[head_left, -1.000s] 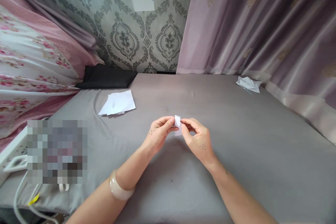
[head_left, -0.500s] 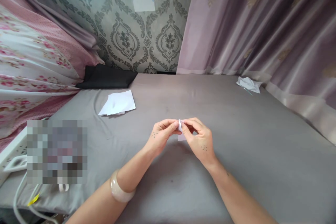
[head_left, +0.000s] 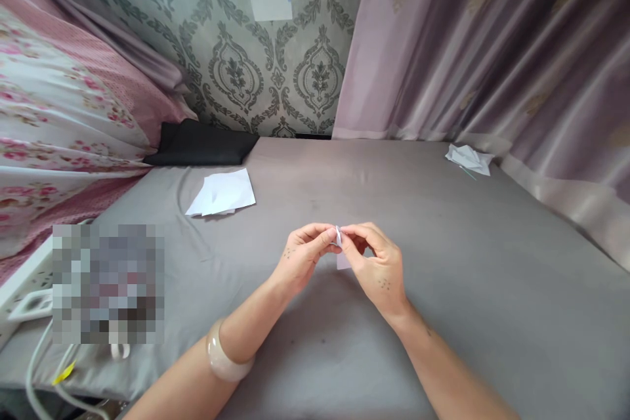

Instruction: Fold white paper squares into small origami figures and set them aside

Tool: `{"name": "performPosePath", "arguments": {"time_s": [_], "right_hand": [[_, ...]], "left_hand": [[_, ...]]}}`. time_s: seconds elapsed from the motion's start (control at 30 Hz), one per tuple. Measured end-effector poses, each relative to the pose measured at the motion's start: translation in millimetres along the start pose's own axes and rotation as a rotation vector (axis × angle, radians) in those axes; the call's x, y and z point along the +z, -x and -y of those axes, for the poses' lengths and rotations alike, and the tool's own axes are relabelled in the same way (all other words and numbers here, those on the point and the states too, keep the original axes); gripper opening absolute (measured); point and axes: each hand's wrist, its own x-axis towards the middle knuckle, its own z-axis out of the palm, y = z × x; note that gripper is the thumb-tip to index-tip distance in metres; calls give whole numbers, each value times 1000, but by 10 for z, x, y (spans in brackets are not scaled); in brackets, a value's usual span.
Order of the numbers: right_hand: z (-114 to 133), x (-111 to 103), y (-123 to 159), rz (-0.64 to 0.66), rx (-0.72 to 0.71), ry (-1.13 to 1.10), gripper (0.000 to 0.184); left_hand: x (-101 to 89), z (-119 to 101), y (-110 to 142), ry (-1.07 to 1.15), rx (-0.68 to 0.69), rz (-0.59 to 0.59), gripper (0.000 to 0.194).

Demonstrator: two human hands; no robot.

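Both hands have drawn slightly to the right since the earliest frame, and the small piece of paper (head_left: 343, 260) between them, its white face then in plain view, now shows mostly a narrow edge. Nearest the viewer, a pale bangle (head_left: 224, 354) rings the left forearm. Beyond it, the left hand (head_left: 300, 256) and right hand (head_left: 381, 262) meet at the fingertips above a gray cloth (head_left: 467, 243), each pinching the paper between thumb and fingers, a flap hanging below. Folding or creasing appears to be the step in hand; the next move, by the look of it, calls for a steady hold on the left and firm pressure along the edge from the right. At left, white cables (head_left: 37, 354) curl beside a pixelated patch. Farther back lie loose white sheets (head_left: 229, 191), crumpled papers (head_left: 468, 157) at right and black fabric (head_left: 204, 143), before a wall (head_left: 275, 79) of scrolling ornament bearing a white card (head_left: 270, 2).
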Motion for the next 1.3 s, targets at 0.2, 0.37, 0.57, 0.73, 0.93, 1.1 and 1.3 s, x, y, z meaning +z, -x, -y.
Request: {"name": "performPosePath", "arguments": {"time_s": [0.2, 0.37, 0.57, 0.73, 0.93, 1.1, 1.3], "right_hand": [[-14, -7, 14, -4, -39, 25, 10], [-18, -17, 14, 13, -86, 62, 15], [-3, -26, 3, 36, -162, 142, 17], [-31, -56, -12, 70, -243, 204, 21], [-106, -112, -12, 185, -351, 287, 33], [-126, -130, -13, 253, -407, 395, 42], [-139, -146, -16, 292, -469, 538, 45]], "left_hand": [[-2, -3, 3, 4, -11, 9, 11], [0, -12, 0, 5, -17, -3, 13], [9, -36, 0, 12, -23, -4, 16], [9, -71, -8, 20, -30, -14, 18], [-31, -86, -34, 47, -46, 0, 17], [-79, -88, -56, 13, -85, -41, 18], [-99, -90, -67, 15, -109, -57, 20]]}}
